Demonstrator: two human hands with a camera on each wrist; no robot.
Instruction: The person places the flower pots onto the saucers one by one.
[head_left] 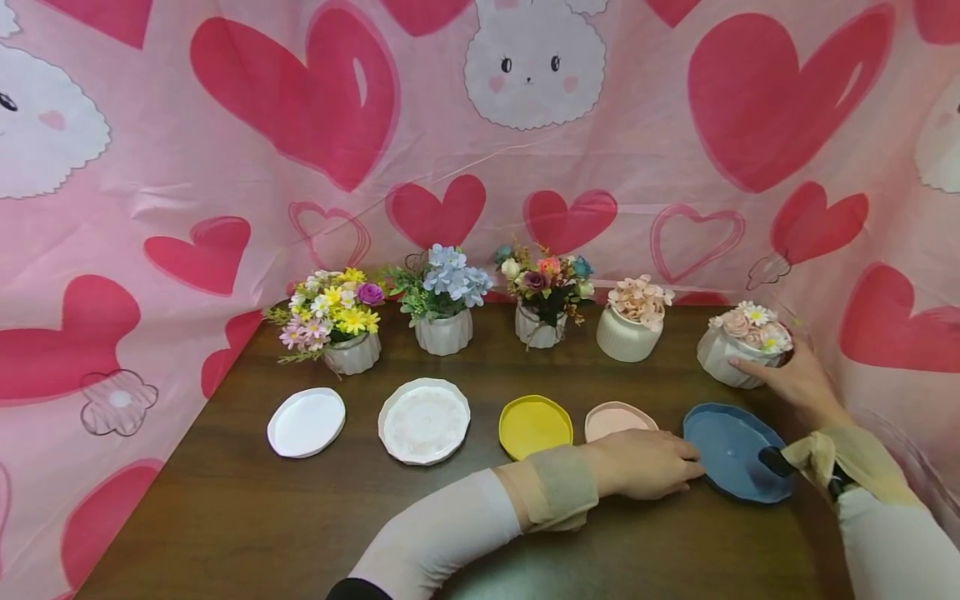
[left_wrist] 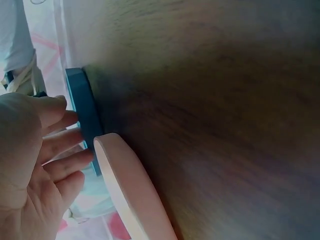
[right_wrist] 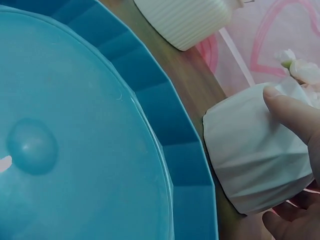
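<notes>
My right hand (head_left: pixel 801 387) grips a white faceted flowerpot (head_left: pixel 722 357) at the far right of the head view, thumb on its near side. Pink and white artificial flowers (head_left: pixel 752 323) fill its top. In the right wrist view the thumb lies along the pot's wall (right_wrist: pixel 250 150) and the other fingers reach round below. My left hand (head_left: pixel 648 464) hangs over the left rim of a blue plate (head_left: pixel 727 442), fingers loosely bent and holding nothing. A pink plate (head_left: pixel 611 417) lies beneath its wrist, partly hidden by the hand.
Along the back stand several more potted flowers, including a cream ribbed pot (head_left: pixel 628 337) and a pot of blue blooms (head_left: pixel 444 332). A yellow plate (head_left: pixel 536 425), a speckled white plate (head_left: pixel 424 421) and a plain white plate (head_left: pixel 306 422) lie in front. A pink heart-printed cloth (head_left: pixel 450 150) hangs behind.
</notes>
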